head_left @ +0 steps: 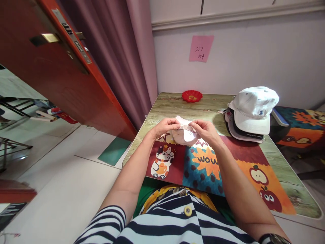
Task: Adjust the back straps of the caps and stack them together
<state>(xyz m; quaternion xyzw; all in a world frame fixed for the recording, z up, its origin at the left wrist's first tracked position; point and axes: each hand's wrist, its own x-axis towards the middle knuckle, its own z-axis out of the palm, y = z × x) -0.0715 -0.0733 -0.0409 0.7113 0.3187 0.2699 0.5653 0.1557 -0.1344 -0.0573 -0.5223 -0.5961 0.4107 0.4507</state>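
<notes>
A pale cap (180,137) lies on the colourful mat, its back strap and opening towards me. The fingers of my left hand (166,127) pinch the left end of the strap. At the strap's right end, my right hand (205,130) holds it between thumb and fingers. Both hands are close together over the cap, and the strap's fastening between them is too small to make out. Right of my right hand stands a stack of caps, with a white cap (255,108) on top and darker ones beneath.
A red scalloped dish (192,96) sits at the back of the wooden table (170,101). The mat (177,169) covers the front part. A pink paper (201,48) is on the wall. To the left are a curtain (122,51) and an open door (76,84).
</notes>
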